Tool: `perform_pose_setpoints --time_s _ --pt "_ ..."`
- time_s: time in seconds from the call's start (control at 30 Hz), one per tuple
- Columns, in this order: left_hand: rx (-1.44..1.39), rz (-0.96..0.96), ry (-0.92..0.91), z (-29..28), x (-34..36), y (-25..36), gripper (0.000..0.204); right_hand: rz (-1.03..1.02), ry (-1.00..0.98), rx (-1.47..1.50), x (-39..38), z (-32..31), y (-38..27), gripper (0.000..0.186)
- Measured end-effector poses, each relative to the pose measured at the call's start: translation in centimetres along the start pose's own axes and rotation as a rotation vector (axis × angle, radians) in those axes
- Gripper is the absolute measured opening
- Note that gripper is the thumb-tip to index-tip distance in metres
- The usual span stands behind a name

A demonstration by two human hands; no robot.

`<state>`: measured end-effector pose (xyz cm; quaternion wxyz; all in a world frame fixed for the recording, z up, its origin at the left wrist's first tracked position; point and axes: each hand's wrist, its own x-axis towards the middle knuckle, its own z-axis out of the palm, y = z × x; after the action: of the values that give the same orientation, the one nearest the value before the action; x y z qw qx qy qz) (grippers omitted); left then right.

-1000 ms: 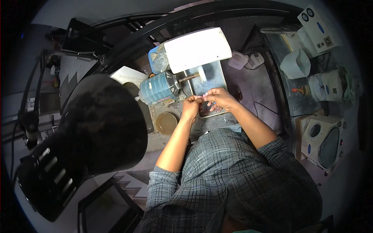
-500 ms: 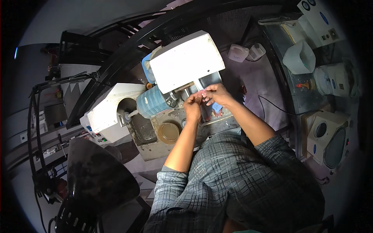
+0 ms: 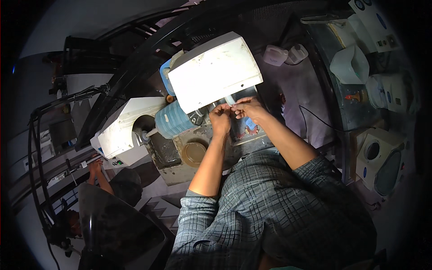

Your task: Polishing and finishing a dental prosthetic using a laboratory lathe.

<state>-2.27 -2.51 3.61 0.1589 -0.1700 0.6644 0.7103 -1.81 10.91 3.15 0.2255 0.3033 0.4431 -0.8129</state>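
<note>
My left hand [image 3: 219, 118] and my right hand [image 3: 246, 108] meet just below the front edge of a white box-shaped machine cover [image 3: 214, 72]. Both pinch a small pale object [image 3: 230, 101] between their fingertips, too small to identify. A blue ribbed motor housing [image 3: 173, 121] sits left of my left hand. Below my hands lies a grimy metal base [image 3: 198, 153] with a round brownish dish [image 3: 194, 153] set in it.
A second white hood [image 3: 122, 133] stands left of the motor. White containers [image 3: 275, 55] sit at the back, a white jug [image 3: 351, 65] and white appliances [image 3: 382, 157] at the right. Another person's hand [image 3: 95, 166] shows at lower left, above a dark rounded object [image 3: 117, 225].
The view has swung: the dark rounded object slid from centre-left to the lower left, revealing the second white hood. My hands stay together at the machine's front edge.
</note>
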Motion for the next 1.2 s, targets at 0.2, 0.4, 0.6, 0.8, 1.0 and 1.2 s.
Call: perform_pose_setpoints --time_s 0.2,0.4,0.6,0.8,1.0,1.2 --pt "0.075 -0.019 -0.062 -0.9 1.0 0.3 0.008 0.005 -0.01 0.066 0.0 0.2 0.5 0.011" --pt "0.101 0.005 -0.106 -1.1 0.9 0.5 0.008 -0.009 -0.031 0.102 -0.4 0.3 1.4 0.012" --pt "0.05 -0.044 -0.075 -0.7 1.2 -0.3 0.008 -0.021 -0.028 0.062 -0.1 -0.1 0.5 0.013" --pt "-0.051 -0.017 -0.066 -0.9 0.9 -0.1 0.01 -0.043 -0.063 0.07 0.1 0.1 1.6 0.012" --pt "0.002 0.029 -0.109 -1.3 1.5 -0.1 0.011 -0.068 -0.027 0.123 0.1 0.7 2.5 0.011" --pt "-0.007 -0.004 -0.105 -1.0 2.4 -1.2 0.012 -0.071 0.007 0.12 0.6 0.4 2.3 0.014"
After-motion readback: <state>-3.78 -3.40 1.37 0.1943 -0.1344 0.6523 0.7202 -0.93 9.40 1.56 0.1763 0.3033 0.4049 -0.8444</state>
